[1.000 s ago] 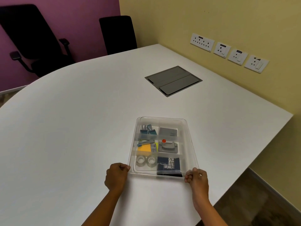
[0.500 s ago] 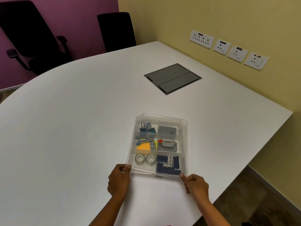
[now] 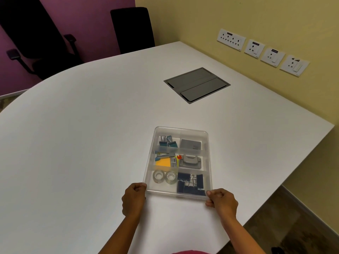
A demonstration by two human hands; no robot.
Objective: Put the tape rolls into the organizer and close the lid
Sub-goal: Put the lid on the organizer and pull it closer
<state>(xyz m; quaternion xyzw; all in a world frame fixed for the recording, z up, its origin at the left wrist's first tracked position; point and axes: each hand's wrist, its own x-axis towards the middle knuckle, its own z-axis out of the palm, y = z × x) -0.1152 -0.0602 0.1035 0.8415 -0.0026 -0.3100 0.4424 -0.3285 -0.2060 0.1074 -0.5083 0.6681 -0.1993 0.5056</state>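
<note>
tape rolls (image 3: 164, 177), two clear ones, already lie side by side in the near-left compartment of the organizer (image 3: 178, 162), so i judge the first half of the task done; what is left is the lid (image 3: 208, 162), and that looks nearly settled too; a clear sheet seems to cover the whole organizer, its rounded corners lining up with the far rim, though through clear plastic i cannot tell whether it has snapped fully down or only rests on top.

taking the organizer as my landmark: it sits on the white desk (image 3: 82, 143), toward the desk's near right edge; my left hand (image 3: 133, 198) is curled at its near-left corner, fingers pinching the edge there; my right hand (image 3: 222, 201) is curled at its near-right corner, thumb and fingers likewise closed on the rim; both hands touch the plastic, neither is spread flat; the tape rolls lie just beyond my left hand, inside the wall, and farther from the right one, with the black binder clips (image 3: 190, 181) in the compartment between.

beyond the rolls sit orange sticky notes (image 3: 162, 162) in the middle-left compartment; my judgement is that a last press along the near edge would finish the closing; the risk i see is the lid sitting skewed and unlatched.
</note>
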